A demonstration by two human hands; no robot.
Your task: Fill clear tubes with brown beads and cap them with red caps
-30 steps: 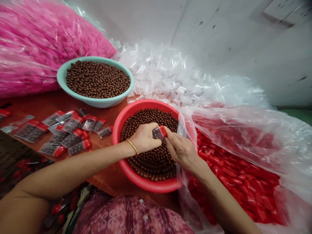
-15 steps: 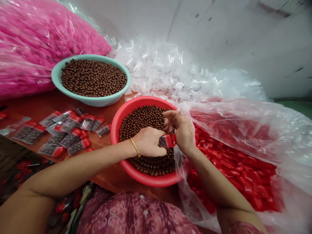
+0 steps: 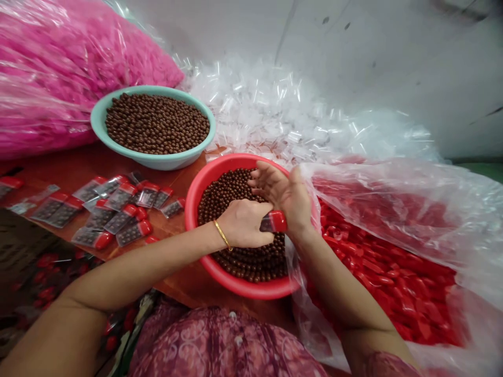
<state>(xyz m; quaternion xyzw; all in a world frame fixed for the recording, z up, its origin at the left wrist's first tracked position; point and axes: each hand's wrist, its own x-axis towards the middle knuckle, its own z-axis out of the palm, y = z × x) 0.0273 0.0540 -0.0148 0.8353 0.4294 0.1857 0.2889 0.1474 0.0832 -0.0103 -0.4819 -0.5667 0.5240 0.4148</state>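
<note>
Over a red basin (image 3: 204, 183) full of small brown balls, my left hand (image 3: 243, 222) is closed round a small clear packet with a red cap (image 3: 275, 221). The heel of my right hand (image 3: 285, 191) presses against that red cap, its fingers stretched out and spread above the balls. A gold bangle circles my left wrist.
A teal bowl (image 3: 100, 112) of brown balls stands behind on the wooden table. Several filled red-capped packets (image 3: 113, 212) lie at the left. A clear bag of red caps (image 3: 393, 262) is at the right, a heap of empty clear sleeves (image 3: 283, 115) behind, a pink bag (image 3: 58, 68) far left.
My right hand turned from pinching the red cap with its fingers to pushing on it with the palm heel, fingers opened. The packet dropped lower over the basin in my left hand.
</note>
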